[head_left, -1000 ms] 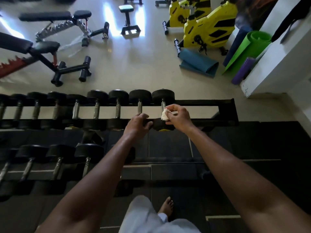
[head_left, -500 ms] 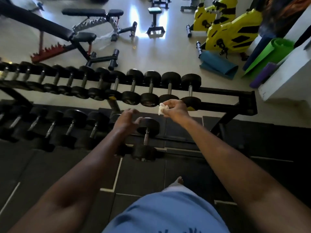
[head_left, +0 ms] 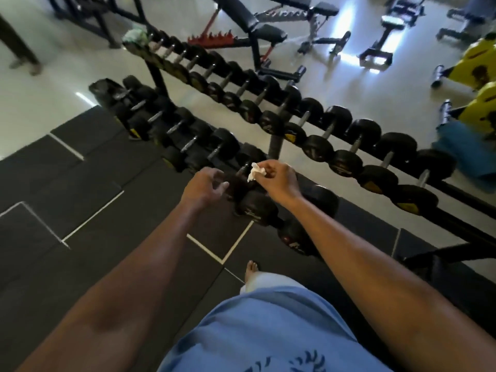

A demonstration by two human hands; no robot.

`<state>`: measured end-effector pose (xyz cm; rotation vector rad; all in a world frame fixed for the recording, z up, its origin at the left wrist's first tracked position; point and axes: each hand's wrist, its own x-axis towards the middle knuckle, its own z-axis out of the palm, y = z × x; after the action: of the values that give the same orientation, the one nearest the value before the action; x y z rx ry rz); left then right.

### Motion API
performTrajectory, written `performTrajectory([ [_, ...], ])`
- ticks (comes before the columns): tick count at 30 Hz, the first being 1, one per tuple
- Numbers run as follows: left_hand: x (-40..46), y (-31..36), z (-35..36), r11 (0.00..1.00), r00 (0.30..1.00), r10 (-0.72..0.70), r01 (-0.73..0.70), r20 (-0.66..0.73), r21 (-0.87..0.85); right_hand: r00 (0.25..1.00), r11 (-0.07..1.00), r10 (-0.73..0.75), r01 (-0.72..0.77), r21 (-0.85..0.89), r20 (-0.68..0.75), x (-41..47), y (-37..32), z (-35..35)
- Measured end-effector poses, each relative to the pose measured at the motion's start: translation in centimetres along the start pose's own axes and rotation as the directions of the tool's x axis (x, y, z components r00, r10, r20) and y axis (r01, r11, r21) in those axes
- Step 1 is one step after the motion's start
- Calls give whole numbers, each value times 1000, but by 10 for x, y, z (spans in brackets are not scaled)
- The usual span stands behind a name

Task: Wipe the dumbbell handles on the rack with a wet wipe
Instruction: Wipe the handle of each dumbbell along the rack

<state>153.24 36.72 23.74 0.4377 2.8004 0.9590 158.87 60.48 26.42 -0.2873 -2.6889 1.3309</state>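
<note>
Pinching a crumpled white wet wipe (head_left: 256,171) between thumb and curled fingertips, the right hand (head_left: 277,181) hangs just above the lower tier of the dumbbell rack (head_left: 275,149), and the wipe dangles beside the chrome handle (head_left: 243,169) of the nearest lower-tier dumbbell (head_left: 248,157); whether the wipe actually touches that handle cannot be told from this angle. The left hand (head_left: 204,185) reaches toward the same spot on the rack with fingers spread and loosely bent, holding nothing, its fingertips close to a black dumbbell head (head_left: 256,208) but apparently apart from it. Along the rack's upper tier a long row of black round-headed dumbbells (head_left: 338,140) runs diagonally away from the hands in both directions, each with a short metal handle between its heads. More dumbbells (head_left: 171,122) fill the lower tier on the far-left side of the rack. Black rubber floor mats (head_left: 80,197) lie on the person's side of the rack, where a bare foot (head_left: 252,269) stands below a light blue garment (head_left: 268,331). Beyond the rack, on the pale floor, stand an adjustable weight bench (head_left: 257,25) and, toward the far right, yellow exercise bikes (head_left: 480,84). A greenish cloth (head_left: 134,36) sits at the rack's far-left end.
</note>
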Motion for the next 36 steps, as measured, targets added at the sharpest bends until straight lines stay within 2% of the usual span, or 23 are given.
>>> performTrajectory([
  [4, 8, -59, -38, 994, 991, -94, 99, -91, 55, 988, 995, -86, 93, -48, 125, 51, -31, 69],
  [9, 41, -130, -86, 973, 967, -209, 220, -143, 69, 962, 982, -158, 177, -65, 223, 124, -71, 144],
  [16, 104, -212, -157, 942, 932, -297, 322, -209, 98, 923, 971, -213, 235, -31, 322, 228, -133, 228],
  [22, 159, -290, -220, 920, 902, -347, 380, -257, 92, 902, 959, -252, 282, -38, 350, 306, -190, 311],
  [27, 215, -374, -292, 936, 918, -284, 328, -277, 127, 912, 957, -264, 288, -33, 313, 362, -247, 395],
  [31, 255, -439, -358, 952, 955, -201, 243, -219, 186, 957, 982, -173, 185, -30, 233, 395, -294, 455],
  [36, 307, -510, -430, 962, 977, -131, 167, -170, 217, 977, 993, -106, 113, -25, 184, 437, -348, 520],
])
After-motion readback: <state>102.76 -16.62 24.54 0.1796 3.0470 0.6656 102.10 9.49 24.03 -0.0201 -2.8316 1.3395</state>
